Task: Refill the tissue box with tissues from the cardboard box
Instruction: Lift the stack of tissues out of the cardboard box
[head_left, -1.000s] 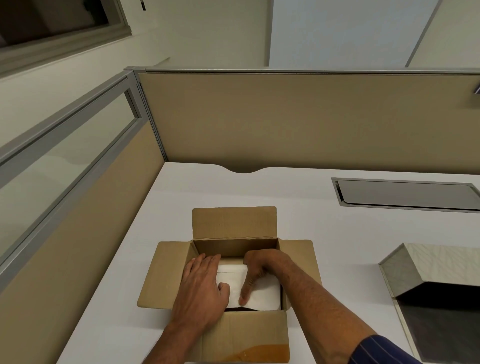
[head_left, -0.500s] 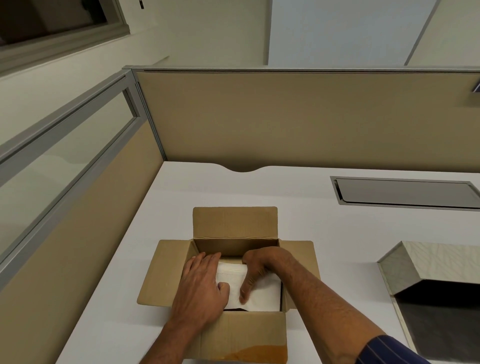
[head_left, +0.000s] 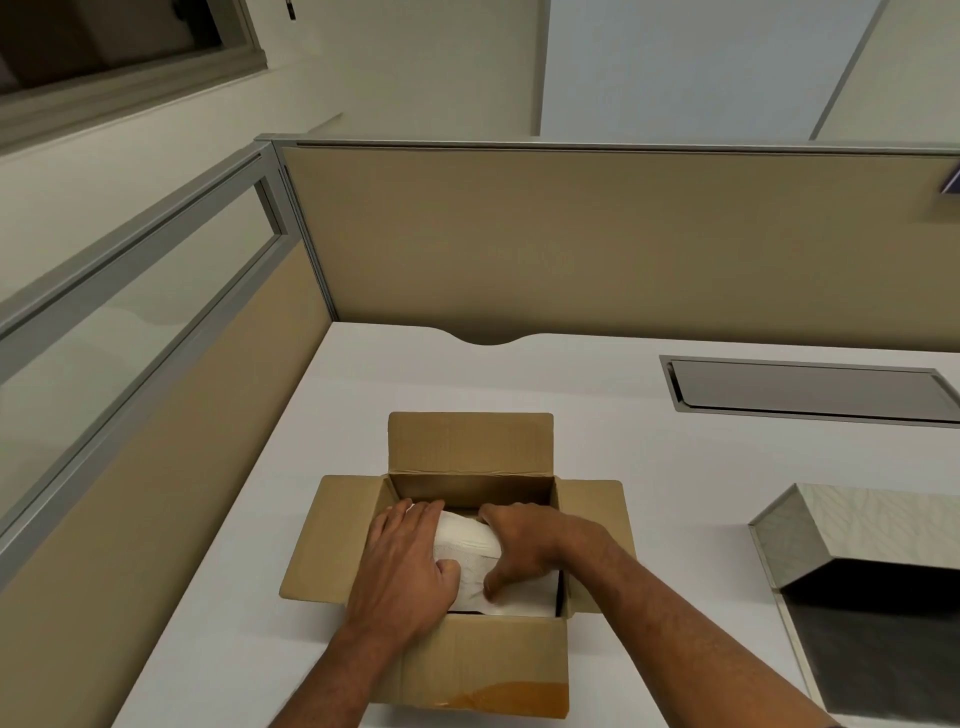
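Left hand (head_left: 402, 564): laid palm-down over the left end of the tissues (head_left: 470, 540); fingers curled over the far edge, thumb pressed against the near side; the stack is gripped from that end.
Tissues: a white stack held between both hands, bowed upward in the middle; kept inside the box (head_left: 470, 449).
Right hand (head_left: 530, 543): closed on the right end of the stack; fingers hooked over the top, thumb pushed down in front.
Box: brown cardboard, flaps folded outward around the grip; set on a white desk (head_left: 649, 452).
Holder (head_left: 862, 525): a steel tissue box, well right of the hands, untouched.
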